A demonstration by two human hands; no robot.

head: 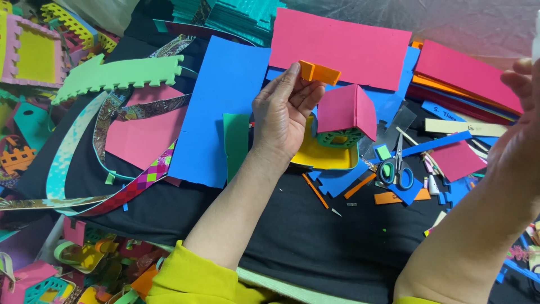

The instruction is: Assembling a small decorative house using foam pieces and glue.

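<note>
My left hand [284, 112] pinches a small folded orange foam piece [319, 72] between thumb and fingers, just above a little foam house. The house has a pink folded roof [346, 110], a teal lattice wall [339, 138] and stands on a yellow foam base [320, 157]. My right hand [520, 132] is raised at the right edge, close to the camera; its fingers curl near something pale at the frame edge, and what it holds is hidden.
Scissors [396, 169] with blue-green handles lie right of the house. Blue [225, 107] and pink [343, 48] foam sheets cover the black cloth. A green puzzle-edged mat [121, 73], patterned straps [84, 163] and foam scraps lie around.
</note>
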